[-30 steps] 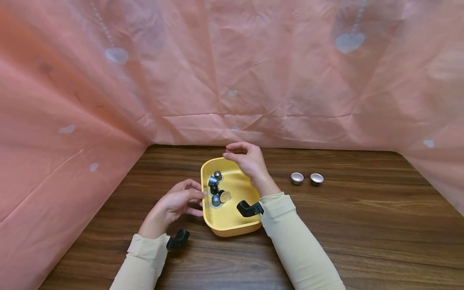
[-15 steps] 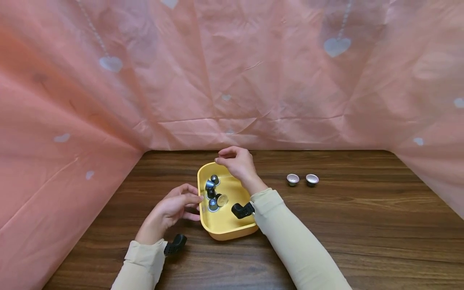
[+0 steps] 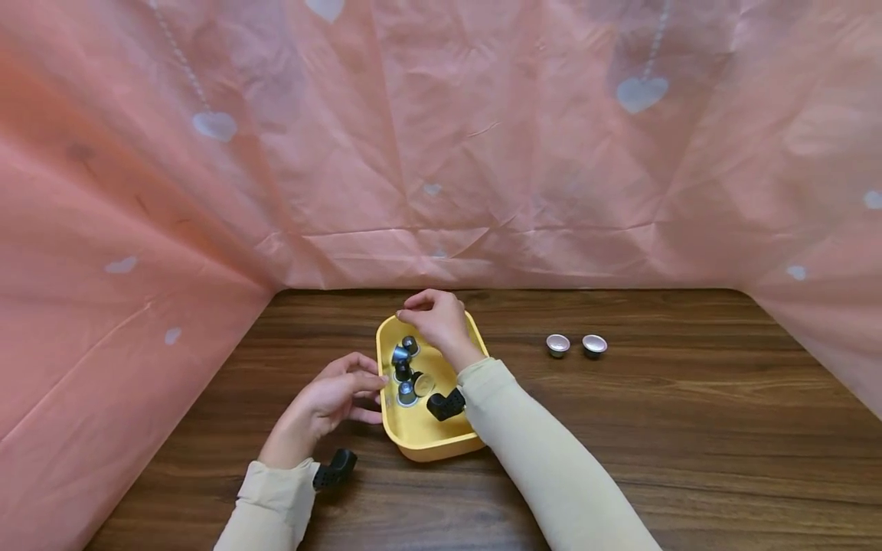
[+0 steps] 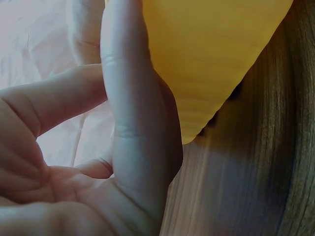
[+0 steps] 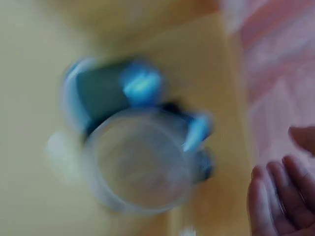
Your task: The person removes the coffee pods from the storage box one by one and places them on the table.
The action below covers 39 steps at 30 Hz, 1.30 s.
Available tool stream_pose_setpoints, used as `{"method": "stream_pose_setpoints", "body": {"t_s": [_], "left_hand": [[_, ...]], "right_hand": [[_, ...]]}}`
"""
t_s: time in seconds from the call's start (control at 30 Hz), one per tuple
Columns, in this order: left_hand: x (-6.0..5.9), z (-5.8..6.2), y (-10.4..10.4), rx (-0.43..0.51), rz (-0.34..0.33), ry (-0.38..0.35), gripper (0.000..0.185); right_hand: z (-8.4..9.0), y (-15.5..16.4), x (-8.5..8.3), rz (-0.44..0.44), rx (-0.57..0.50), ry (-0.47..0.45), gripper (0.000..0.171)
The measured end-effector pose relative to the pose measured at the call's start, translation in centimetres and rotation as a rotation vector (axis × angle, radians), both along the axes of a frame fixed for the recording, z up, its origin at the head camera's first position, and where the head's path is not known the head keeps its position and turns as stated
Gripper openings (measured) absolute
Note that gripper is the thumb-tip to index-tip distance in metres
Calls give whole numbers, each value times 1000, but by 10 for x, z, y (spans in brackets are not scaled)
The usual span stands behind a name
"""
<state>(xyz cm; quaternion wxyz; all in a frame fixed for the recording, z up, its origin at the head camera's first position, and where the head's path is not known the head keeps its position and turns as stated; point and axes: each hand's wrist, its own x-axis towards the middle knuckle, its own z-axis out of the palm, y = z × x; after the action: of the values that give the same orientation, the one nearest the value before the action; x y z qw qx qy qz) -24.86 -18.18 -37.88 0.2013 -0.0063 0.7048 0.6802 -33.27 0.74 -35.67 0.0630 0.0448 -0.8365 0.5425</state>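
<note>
A yellow tray (image 3: 429, 430) sits on the wooden table (image 3: 689, 428) with several metal capsules (image 3: 406, 367) along its left side. My right hand (image 3: 430, 317) hovers over the tray's far end with curled fingers. Whether it holds a capsule is hidden. The right wrist view is blurred: capsules (image 5: 140, 162) lie on the yellow tray floor (image 5: 29, 73), and my fingertips (image 5: 275, 196) show at the lower right. My left hand (image 3: 334, 394) rests beside the tray with its fingers touching the left rim. In the left wrist view its thumb (image 4: 133, 123) lies against the tray's outer wall (image 4: 211, 59).
Two silver capsules (image 3: 557, 345) (image 3: 594, 346) stand side by side on the table right of the tray. A pink plastic sheet (image 3: 441, 153) with pale hearts closes off the back and both sides. Bare wood stretches to the front and right.
My right hand has moved left and lower over the tray's far end. The left hand has stayed at the tray's left rim. The capsules on the table have not moved.
</note>
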Motion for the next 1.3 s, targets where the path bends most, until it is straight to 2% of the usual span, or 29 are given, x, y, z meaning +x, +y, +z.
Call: {"method": "stream_pose_setpoints", "body": {"t_s": [0.23, 0.47, 0.8, 1.03, 1.3], "left_hand": [[1, -1, 0, -5, 3, 5, 26], [-2, -1, 0, 14, -21, 27, 25], [2, -4, -5, 3, -31, 18, 26], [8, -9, -25, 18, -21, 10, 24], [9, -11, -29, 30, -26, 13, 24]], "right_hand": [[-8, -1, 3, 36, 93, 8, 18], [-11, 1, 1, 58, 199, -51, 25], [-20, -2, 2, 24, 215, 4, 26], [-28, -21, 3, 63, 237, 16, 26], [-32, -25, 2, 73, 250, 14, 29]]}}
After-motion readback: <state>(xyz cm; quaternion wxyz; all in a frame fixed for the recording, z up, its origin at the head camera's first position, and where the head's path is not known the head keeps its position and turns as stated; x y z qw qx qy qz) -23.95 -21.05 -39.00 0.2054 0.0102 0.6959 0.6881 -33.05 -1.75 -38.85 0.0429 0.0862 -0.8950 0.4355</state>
